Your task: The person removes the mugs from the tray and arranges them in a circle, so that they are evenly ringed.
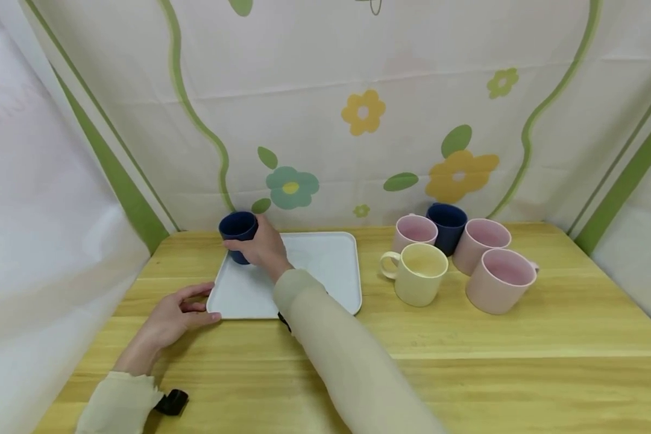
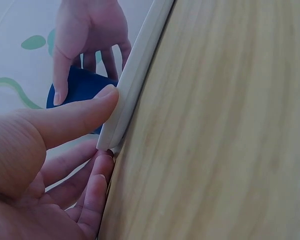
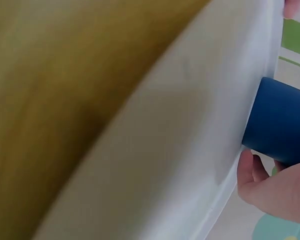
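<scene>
My right hand (image 1: 266,248) grips a dark blue mug (image 1: 237,226), thumb on the near side and fingers round the right and far side. The mug stands upright at the back left corner of a white rectangular tray (image 1: 325,271). In the right wrist view the base of the blue mug (image 3: 277,120) is right at the tray's surface. My left hand (image 1: 172,318) holds the tray's front left corner. In the left wrist view its thumb (image 2: 102,102) presses the white rim (image 2: 132,82), while the other fingers (image 2: 92,192) lie round the corner's other side.
Right of the tray, a cream mug (image 1: 419,280), a second dark blue mug (image 1: 448,232) and pink mugs (image 1: 496,289) stand grouped on the wooden table (image 1: 466,374). A patterned cloth (image 1: 304,72) hangs behind the table's back edge and along both sides.
</scene>
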Motion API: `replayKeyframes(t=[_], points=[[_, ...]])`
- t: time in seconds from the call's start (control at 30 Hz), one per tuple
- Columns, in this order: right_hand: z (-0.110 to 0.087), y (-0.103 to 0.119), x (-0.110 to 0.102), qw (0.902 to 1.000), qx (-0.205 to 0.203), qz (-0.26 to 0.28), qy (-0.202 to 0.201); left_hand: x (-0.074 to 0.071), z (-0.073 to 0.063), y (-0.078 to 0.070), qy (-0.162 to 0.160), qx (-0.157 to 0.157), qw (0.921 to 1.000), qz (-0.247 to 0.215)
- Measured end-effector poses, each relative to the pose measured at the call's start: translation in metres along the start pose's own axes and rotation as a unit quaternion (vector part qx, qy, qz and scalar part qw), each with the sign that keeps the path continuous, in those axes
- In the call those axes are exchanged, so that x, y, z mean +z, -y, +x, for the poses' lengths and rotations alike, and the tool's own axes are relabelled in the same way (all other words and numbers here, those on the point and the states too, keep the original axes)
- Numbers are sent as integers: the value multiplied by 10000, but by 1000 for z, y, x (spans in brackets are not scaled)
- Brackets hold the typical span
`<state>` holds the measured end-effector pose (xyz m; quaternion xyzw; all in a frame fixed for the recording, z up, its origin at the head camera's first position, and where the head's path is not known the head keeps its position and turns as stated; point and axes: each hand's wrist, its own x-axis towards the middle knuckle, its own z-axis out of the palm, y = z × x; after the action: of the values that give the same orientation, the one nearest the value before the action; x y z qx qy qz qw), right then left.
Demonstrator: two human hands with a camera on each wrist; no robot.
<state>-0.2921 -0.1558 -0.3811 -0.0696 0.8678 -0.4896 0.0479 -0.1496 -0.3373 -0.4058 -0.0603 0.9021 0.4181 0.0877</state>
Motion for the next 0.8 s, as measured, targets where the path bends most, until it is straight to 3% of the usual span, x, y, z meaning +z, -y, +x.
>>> replayKeyframes(t=[0.17,0.4,0.6,0.8], points=[[-1,-10,-8,9998,-90,80,156,2,1,0,39,-53,10000,-2],[-3,-23,-29,9975,-220,137,664,-1,2,3,51,-16,9999,107],[-4,-29,-48,9947,-342,-95,966,1,3,3,50,28,9999,113],[-8,-34,-56,9935,-446,-118,1039,0,4,5,77,67,9998,155]])
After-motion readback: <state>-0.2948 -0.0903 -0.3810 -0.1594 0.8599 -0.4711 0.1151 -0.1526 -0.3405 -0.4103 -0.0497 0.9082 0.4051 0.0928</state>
